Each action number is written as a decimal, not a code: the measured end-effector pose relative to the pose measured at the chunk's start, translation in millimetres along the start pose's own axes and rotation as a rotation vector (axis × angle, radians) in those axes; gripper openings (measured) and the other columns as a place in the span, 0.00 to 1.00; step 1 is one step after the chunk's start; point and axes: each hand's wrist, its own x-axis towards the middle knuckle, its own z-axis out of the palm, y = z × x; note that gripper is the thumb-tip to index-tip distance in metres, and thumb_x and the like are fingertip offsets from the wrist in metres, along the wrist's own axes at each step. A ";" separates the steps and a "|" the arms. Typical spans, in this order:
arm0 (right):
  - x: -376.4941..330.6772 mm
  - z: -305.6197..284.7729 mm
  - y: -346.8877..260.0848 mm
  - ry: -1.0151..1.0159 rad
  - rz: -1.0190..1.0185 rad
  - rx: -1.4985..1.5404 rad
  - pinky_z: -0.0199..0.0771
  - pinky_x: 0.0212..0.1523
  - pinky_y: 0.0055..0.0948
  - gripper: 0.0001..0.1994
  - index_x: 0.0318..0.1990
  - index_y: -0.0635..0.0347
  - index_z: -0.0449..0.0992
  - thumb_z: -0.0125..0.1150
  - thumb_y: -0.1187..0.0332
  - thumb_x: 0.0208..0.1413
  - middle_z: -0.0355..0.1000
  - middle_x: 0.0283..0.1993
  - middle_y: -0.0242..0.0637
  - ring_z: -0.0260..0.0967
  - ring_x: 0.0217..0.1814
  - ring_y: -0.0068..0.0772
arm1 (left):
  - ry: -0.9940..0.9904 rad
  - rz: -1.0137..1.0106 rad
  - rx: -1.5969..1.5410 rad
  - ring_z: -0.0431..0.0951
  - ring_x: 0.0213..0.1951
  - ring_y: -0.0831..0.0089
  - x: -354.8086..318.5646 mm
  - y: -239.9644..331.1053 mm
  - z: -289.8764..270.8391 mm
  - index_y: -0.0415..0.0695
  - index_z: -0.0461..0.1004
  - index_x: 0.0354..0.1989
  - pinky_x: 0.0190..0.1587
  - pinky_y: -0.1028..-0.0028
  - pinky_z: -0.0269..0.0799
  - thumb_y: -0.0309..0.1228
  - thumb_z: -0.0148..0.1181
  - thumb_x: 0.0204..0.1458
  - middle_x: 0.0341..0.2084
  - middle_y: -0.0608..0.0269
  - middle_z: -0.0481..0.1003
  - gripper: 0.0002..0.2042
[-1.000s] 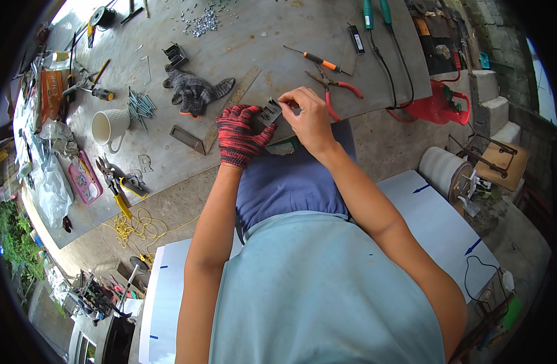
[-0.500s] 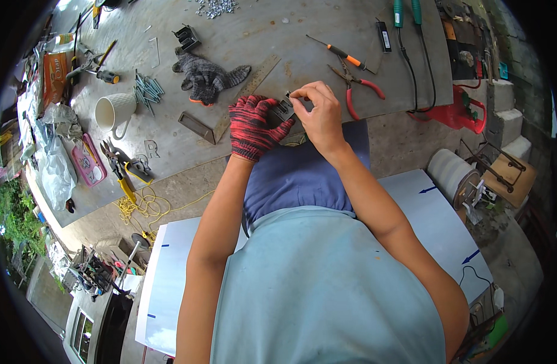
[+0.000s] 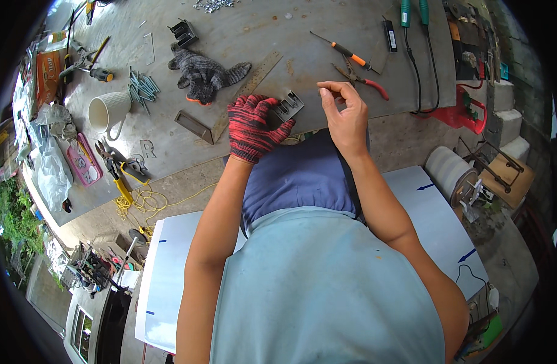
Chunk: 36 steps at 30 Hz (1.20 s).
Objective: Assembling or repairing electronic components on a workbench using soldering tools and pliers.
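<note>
My left hand, in a red and black knitted glove, rests at the table's near edge. Its fingers and thumb close on the left side of a small grey metal bracket with upright tabs and slots. To the right of it, my bare right hand hovers apart from the bracket. Thumb and forefinger are pinched together there; anything between the tips is too small to make out. Past my left hand lie a flat steel ruler and a dark grey glove. A rectangular metal channel piece sits to its left.
Red-handled pliers and an orange-handled screwdriver lie at right, with green-handled cabled tools beyond. Leftward are a white mug, several long screws, yellow-handled pliers and a pink tray. Another dark bracket stands farther back.
My right hand has moved right, away from the metal bracket, leaving more of it visible. The left hand has stayed in place on it.
</note>
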 end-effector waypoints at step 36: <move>3.6 -52.5 -24.2 -0.050 -0.283 -0.455 0.78 0.38 0.39 0.10 0.46 0.59 0.81 0.67 0.75 0.55 0.72 0.43 0.39 0.78 0.38 0.42 | -0.011 0.027 0.054 0.74 0.45 0.56 -0.5 -1.1 6.7 0.51 0.78 0.40 0.52 0.55 0.65 0.49 0.80 0.32 0.40 0.59 0.77 0.27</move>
